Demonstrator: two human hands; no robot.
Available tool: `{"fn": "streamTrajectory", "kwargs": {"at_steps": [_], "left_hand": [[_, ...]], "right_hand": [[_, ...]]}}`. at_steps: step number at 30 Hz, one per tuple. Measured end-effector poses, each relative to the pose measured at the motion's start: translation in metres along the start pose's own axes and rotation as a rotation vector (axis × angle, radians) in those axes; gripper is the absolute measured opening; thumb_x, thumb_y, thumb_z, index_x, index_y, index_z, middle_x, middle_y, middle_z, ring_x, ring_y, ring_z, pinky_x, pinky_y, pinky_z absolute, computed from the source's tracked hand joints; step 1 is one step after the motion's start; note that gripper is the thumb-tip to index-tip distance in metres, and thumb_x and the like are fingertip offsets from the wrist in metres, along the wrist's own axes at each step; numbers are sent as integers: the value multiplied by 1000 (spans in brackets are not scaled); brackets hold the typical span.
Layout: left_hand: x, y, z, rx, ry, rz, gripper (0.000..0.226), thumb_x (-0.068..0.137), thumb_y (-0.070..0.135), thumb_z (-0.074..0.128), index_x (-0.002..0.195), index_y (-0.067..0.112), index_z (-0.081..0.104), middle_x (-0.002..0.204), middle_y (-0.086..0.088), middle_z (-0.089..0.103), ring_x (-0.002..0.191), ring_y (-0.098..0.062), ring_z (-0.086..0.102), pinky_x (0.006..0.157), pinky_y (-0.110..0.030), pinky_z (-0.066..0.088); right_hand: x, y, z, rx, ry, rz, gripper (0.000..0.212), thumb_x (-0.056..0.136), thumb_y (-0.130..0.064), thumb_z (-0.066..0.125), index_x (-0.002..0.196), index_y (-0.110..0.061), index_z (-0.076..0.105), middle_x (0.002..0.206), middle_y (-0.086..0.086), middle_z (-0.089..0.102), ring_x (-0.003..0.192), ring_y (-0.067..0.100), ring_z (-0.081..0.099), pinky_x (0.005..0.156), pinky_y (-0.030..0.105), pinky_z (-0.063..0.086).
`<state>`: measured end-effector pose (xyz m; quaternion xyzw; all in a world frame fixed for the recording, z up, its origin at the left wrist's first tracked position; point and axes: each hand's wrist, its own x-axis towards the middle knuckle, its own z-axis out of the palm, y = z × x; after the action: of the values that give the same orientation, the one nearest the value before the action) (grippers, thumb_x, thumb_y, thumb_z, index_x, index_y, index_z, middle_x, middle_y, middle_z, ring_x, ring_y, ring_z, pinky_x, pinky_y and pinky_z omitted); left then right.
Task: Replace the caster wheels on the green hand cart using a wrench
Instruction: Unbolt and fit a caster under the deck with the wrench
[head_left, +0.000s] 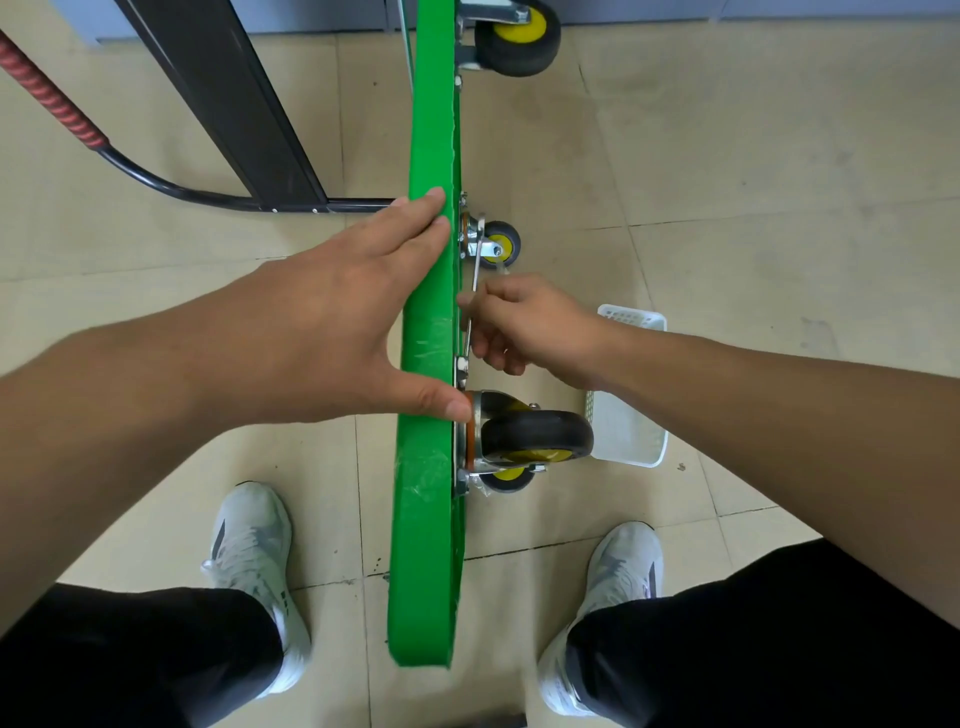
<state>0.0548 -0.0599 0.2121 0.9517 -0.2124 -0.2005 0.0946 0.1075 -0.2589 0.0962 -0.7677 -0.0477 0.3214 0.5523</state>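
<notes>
The green hand cart (434, 156) stands on its edge between my feet, its underside facing right. My left hand (332, 317) grips the green deck's edge, fingers over the top and thumb touching the near caster wheel's (535, 434) plate. My right hand (524, 325) is shut on a slim metal wrench (475, 270), whose lower end sits at a bolt on the near caster's mounting plate. Another caster (496, 243) with a yellow hub is mounted further up the deck. A larger wheel (519, 39) is at the far end. A small wheel (506, 477) shows just below the near caster.
A white plastic basket (631, 415) lies on the tiled floor right of the cart, partly behind my right wrist. The cart's black handle tube (156, 182) with red grip and a dark panel (223, 98) lie to the left. My white shoes (254, 561) flank the deck.
</notes>
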Motion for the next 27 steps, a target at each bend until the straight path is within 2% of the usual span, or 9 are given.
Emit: {"fn": "streamTrajectory", "kwargs": {"at_steps": [2,5,9,14,17,20,22,24,27], "left_hand": [[0,0,0,-2,1,-1,144,43,106,28,158,29,-10,161,24,-24,145,9,-12,122,-44,25],[0,0,0,-11,2,-2,144,43,105,30,158,29,-10,162,23,-22,142,11,-11,123,-41,22],[1,1,1,-10,14,7,144,44,104,30,159,26,-8,163,20,-20,138,13,-15,119,-25,6],[1,0,1,-18,16,3,145,44,105,30,159,26,-7,163,21,-20,140,12,-14,123,-35,16],[1,1,0,-14,13,1,144,44,105,29,159,27,-8,163,22,-20,141,12,-14,124,-38,19],[0,1,1,-14,12,2,144,44,105,30,159,27,-8,163,22,-21,140,13,-15,123,-34,14],[0,1,1,-12,7,-1,144,44,105,30,159,27,-9,162,24,-22,139,14,-16,124,-37,17],[0,0,0,-10,4,-5,144,44,105,29,159,28,-9,161,24,-24,139,13,-16,124,-38,18],[0,1,0,-12,6,-2,143,44,105,29,159,28,-9,161,24,-23,139,13,-17,123,-37,18]], "right_hand": [[-5,-3,1,-55,26,-112,36,106,-27,54,95,7,58,68,7,66,60,26,59,48,32,45],[-11,-4,3,-118,55,-251,33,106,-22,56,87,4,55,66,9,66,55,27,60,46,34,47],[-19,-1,2,-235,123,-380,27,104,-22,59,87,-1,58,69,9,68,56,22,62,49,25,47],[-21,4,-1,-283,166,-431,27,103,-25,60,85,-4,59,70,11,68,58,27,62,52,36,51],[-17,0,0,-186,149,-370,29,105,-23,57,86,-1,57,70,14,67,53,24,63,46,33,51],[-5,-2,-2,-59,218,-260,32,107,-24,54,89,2,58,64,6,65,50,19,58,45,29,46],[4,-1,-6,33,270,-165,37,107,-26,52,94,8,58,61,4,62,49,19,54,44,27,42],[10,2,-9,101,267,-53,36,107,-30,52,93,2,61,60,2,60,49,17,52,43,24,41],[16,10,-9,244,165,183,33,107,-34,54,84,-10,57,61,2,57,51,15,49,43,22,40]]}}
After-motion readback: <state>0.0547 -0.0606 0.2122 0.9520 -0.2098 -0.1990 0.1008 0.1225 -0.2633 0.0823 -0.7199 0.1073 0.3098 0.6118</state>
